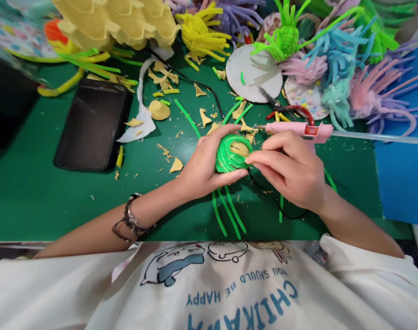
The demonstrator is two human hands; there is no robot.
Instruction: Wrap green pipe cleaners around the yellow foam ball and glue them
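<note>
My left hand is wrapped round a small piece wound with bright green pipe cleaner, thumb on the near side and fingers on the far side. A patch of tan cardboard shows through an opening in the green coils. At the piece's right edge, my right hand pinches with thumb and forefinger, apparently on the pipe cleaner; the exact spot is hidden by the fingertips. Just beyond the right knuckles is a pink glue gun, its handle mostly covered by that hand. Loose green pipe cleaners lie below the hands.
A black phone lies to the left, below a yellow egg carton. Torn cardboard scraps litter the green table. Red-handled pliers rest by a white disc. Fuzzy pipe-cleaner pieces crowd the back right.
</note>
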